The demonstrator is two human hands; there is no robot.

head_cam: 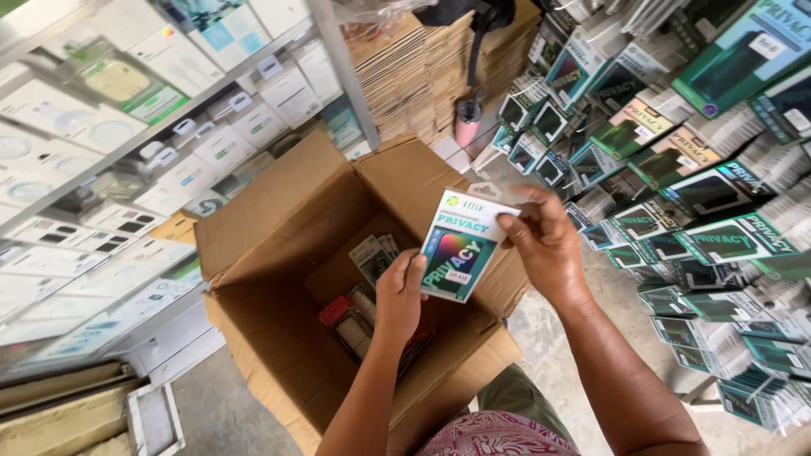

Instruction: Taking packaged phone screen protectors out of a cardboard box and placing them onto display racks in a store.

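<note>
- Near the frame's centre, the left hand (399, 295) pinches the lower edge of a flat packet (463, 247), face up, seemingly for reading.
- The right hand (545, 245) grips its top corner, fingers closed.
- An open cardboard box (279, 211) sits below, with more packets inside.

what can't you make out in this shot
Head view only:
- Back of the packet: faces away from the camera, held between left hand and right hand.
- Bottom of the box: partly hidden by the left forearm and the box walls; the items inside are dark and too small to identify.
- Shelf boxes on the left: blurred.
- Hanging packets on the right: cut off by the frame's edge.
</note>
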